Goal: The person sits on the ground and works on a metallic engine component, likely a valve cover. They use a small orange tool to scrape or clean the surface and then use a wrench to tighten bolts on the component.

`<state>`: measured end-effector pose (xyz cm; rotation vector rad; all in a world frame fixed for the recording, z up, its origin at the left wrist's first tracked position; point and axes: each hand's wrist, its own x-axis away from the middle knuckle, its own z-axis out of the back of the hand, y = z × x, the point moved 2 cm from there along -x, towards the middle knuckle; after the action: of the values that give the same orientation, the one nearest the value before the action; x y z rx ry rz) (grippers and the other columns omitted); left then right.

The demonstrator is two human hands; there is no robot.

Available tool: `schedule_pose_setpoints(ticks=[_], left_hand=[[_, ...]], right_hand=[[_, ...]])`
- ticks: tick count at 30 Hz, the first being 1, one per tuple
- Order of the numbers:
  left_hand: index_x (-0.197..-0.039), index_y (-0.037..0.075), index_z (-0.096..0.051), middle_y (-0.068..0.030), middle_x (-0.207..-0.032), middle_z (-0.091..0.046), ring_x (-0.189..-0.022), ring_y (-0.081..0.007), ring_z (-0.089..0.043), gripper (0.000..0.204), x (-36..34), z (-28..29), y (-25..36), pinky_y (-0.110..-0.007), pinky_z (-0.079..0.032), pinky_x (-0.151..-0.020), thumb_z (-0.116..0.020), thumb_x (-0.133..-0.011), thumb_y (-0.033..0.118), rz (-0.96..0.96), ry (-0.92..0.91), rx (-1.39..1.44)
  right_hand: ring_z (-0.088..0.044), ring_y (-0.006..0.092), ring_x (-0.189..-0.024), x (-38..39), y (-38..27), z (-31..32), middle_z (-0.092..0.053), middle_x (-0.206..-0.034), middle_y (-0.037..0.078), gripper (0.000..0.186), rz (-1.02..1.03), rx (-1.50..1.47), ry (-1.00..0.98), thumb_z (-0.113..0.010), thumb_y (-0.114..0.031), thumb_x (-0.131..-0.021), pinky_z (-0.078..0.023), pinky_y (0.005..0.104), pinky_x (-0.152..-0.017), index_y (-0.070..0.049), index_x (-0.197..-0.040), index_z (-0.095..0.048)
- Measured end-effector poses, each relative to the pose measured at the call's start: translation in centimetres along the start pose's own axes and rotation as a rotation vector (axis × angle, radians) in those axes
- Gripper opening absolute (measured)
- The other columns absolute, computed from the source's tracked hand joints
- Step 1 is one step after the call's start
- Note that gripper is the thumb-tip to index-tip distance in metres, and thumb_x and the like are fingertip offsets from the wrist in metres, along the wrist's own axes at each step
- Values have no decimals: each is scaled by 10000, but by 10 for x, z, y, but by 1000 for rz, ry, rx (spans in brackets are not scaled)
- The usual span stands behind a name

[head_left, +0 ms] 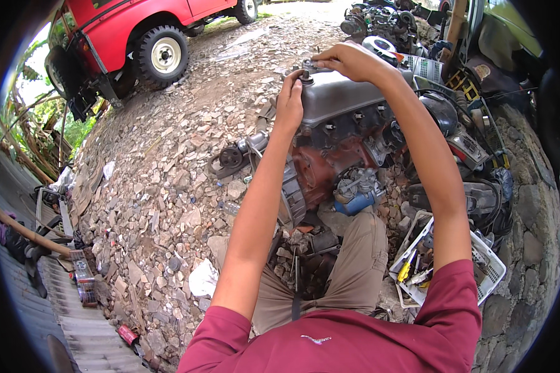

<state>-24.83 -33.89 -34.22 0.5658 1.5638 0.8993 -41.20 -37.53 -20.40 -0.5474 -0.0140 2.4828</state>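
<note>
Grey valve cover (342, 96), our landmark: atop the engine (320, 169). Step, we judge: handwork on the dark fitting (306, 76) at the cover's left end; next calls for steady fingertips. Left hand (290, 102): fingers bent beside the fitting. Right hand (350, 61): fingers bent just beyond it, over the cover's end. Whether either pinches, we cannot tell.

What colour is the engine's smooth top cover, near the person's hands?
The smooth top cover is metallic grey, seen best in the head view.
</note>
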Motion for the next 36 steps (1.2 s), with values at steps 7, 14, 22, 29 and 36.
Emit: schedule_pose_setpoints(ticks=[7, 14, 22, 29, 36], left_hand=[[-1531, 71, -363, -254, -1457, -481, -1371, -295, -456, 483, 2, -4, -1, -371, -339, -1142, -440, -1068, 189, 12, -22, 84], [-1481, 74, -445, -196, -1397, -547, -1304, -244, -505, 421, -3, -6, -4, -349, -366, -1111, -435, -1074, 183, -80, -28, 63], [-1416, 20, -488, -160, -1350, -588, -1257, -233, -543, 377, 0, -1, -4, -349, -378, -1099, -441, -1066, 153, -87, -14, -27], [-1387, 8, -497, -163, -1353, -581, -1267, -243, -533, 352, 0, -4, -2, -353, -381, -1099, -440, -1066, 140, -16, 29, 51], [-1428, 40, -473, -159, -1423, -541, -1339, -240, -490, 378, -3, -6, -2, -344, -349, -1135, -419, -1075, 165, -34, -25, 72]], right_hand=[[-686, 337, -1090, -16, 40, -24, -718, -1201, 154, 377, 57, -53, -189, -592, -392, -1016, -514, 413, -963, -149, -1286, -695], [-720, 342, -962, -16, 22, -16, -738, -1083, 188, 389, 9, 7, -236, -612, -370, -1002, -549, 403, -866, -63, -1218, -713], [-702, 409, -886, 9, -36, -44, -723, -956, 228, 242, -231, 281, 42, -614, -222, -945, -548, 491, -819, -36, -1018, -749], [-679, 410, -952, 7, -4, -10, -721, -1015, 214, 303, -5, 64, 90, -611, -262, -988, -527, 453, -859, -61, -1185, -723], [-689, 327, -1086, -13, 35, -23, -724, -1161, 178, 361, 80, -54, -198, -599, -334, -1019, -525, 414, -946, -58, -1222, -711]])
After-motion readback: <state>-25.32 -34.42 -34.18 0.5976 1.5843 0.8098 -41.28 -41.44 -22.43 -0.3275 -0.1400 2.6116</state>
